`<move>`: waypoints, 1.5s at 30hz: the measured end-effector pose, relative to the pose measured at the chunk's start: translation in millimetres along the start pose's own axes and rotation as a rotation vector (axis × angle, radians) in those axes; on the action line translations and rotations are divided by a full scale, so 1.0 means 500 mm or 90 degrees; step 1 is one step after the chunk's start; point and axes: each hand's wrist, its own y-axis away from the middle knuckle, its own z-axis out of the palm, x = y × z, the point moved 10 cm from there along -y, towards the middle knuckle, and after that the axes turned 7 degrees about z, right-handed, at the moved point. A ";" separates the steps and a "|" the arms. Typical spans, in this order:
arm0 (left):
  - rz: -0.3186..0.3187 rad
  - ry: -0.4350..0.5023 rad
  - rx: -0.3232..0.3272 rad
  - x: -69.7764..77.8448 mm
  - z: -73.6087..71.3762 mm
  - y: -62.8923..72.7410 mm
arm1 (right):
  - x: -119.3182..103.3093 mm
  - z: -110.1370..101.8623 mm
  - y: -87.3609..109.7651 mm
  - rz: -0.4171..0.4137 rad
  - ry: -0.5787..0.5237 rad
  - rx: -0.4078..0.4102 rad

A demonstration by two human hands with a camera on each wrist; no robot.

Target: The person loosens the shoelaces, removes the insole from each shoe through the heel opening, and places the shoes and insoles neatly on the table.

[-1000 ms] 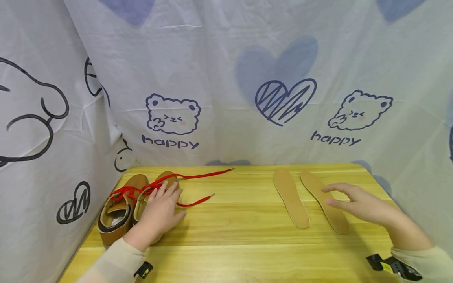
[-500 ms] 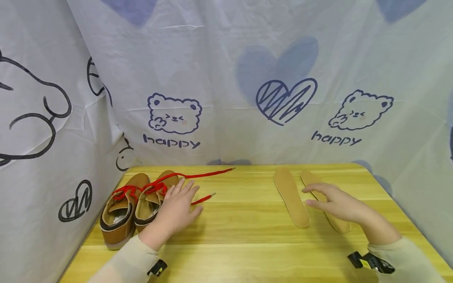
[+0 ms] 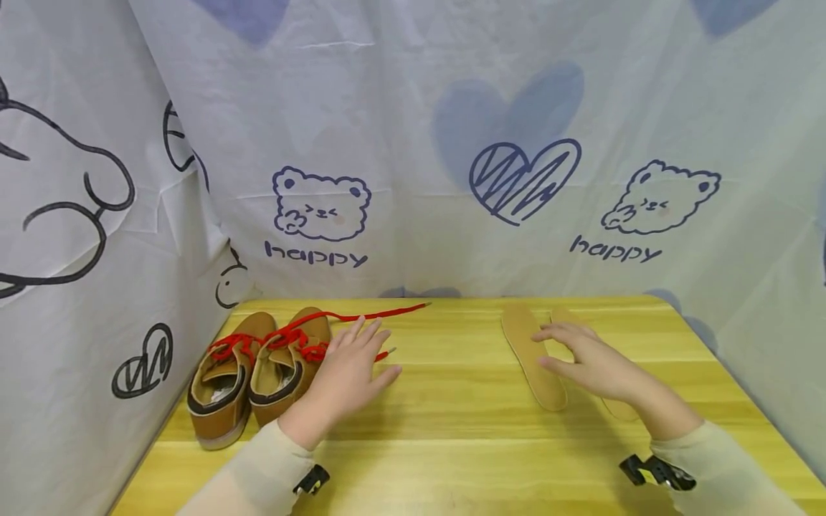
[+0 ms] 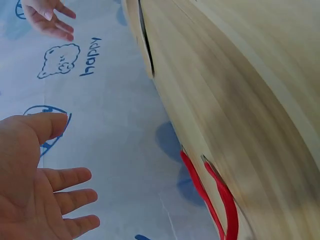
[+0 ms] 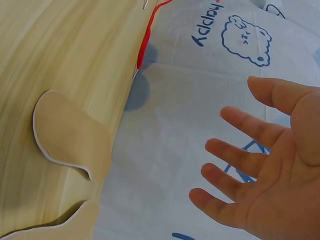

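Note:
Two brown shoes stand side by side at the table's left, a left shoe (image 3: 222, 390) and a right shoe (image 3: 279, 383), both with red laces. One red lace (image 3: 387, 312) trails to the right across the wood. My left hand (image 3: 348, 373) hovers just right of the shoes, fingers spread and holding nothing; the left wrist view shows its bare palm (image 4: 25, 185). On the right lie two tan insoles, the nearer-to-middle insole (image 3: 525, 351) and another insole (image 3: 621, 410) partly hidden under my right hand (image 3: 594, 358). That hand is above them, fingers relaxed, palm bare in the right wrist view.
The light wooden table (image 3: 452, 444) has its far edge against a hanging white cloth (image 3: 413, 244) printed with hearts and bears. The cloth also closes off the left and right sides. Dark straps with small devices sit on both wrists.
My left hand has moved right, away from the shoes, uncovering the right shoe. My right hand has moved left over the insoles. Shoes and insoles stay in place.

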 end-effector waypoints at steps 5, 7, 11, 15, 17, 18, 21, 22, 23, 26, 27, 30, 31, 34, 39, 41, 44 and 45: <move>0.011 0.023 0.007 0.018 0.006 -0.014 | -0.019 0.001 -0.012 -0.022 0.026 0.029; 0.011 0.026 0.011 0.025 0.007 -0.019 | -0.023 0.003 -0.016 -0.027 0.039 0.048; 0.010 0.025 0.019 0.036 0.008 -0.028 | -0.035 0.004 -0.023 -0.033 0.066 0.087; 0.009 0.020 0.034 0.040 0.004 -0.036 | -0.053 -0.003 -0.029 -0.031 0.090 0.117; 0.011 0.017 0.046 0.043 -0.001 -0.038 | -0.060 -0.009 -0.031 -0.023 0.104 0.128; 0.012 0.015 0.052 0.044 -0.004 -0.039 | -0.063 -0.011 -0.032 -0.020 0.111 0.133; 0.011 0.017 0.071 0.046 -0.015 -0.040 | -0.070 -0.015 -0.033 -0.010 0.134 0.141; 0.010 0.018 0.076 0.047 -0.019 -0.040 | -0.072 -0.015 -0.034 -0.009 0.140 0.143; 0.009 0.017 0.079 0.047 -0.022 -0.040 | -0.074 -0.015 -0.034 -0.008 0.144 0.145; 0.005 0.009 0.079 0.048 -0.027 -0.039 | -0.078 -0.014 -0.036 -0.014 0.158 0.156; 0.005 0.008 0.078 0.049 -0.028 -0.040 | -0.079 -0.014 -0.037 -0.017 0.161 0.160; 0.003 0.005 0.074 0.049 -0.028 -0.042 | -0.083 -0.013 -0.038 -0.024 0.169 0.172; 0.004 0.009 0.074 0.050 -0.028 -0.043 | -0.085 -0.013 -0.038 -0.027 0.172 0.175; 0.008 0.008 0.080 0.053 -0.030 -0.049 | -0.090 -0.011 -0.040 -0.034 0.174 0.181; 0.020 -0.006 0.087 0.061 -0.027 -0.062 | -0.096 -0.002 -0.050 -0.044 0.183 0.182; 0.022 -0.009 0.082 0.061 -0.021 -0.068 | -0.096 0.003 -0.056 -0.046 0.189 0.182; 0.026 -0.016 0.076 0.060 -0.011 -0.076 | -0.096 0.010 -0.063 -0.050 0.201 0.187; 0.027 -0.017 0.075 0.059 -0.008 -0.079 | -0.096 0.012 -0.066 -0.051 0.205 0.189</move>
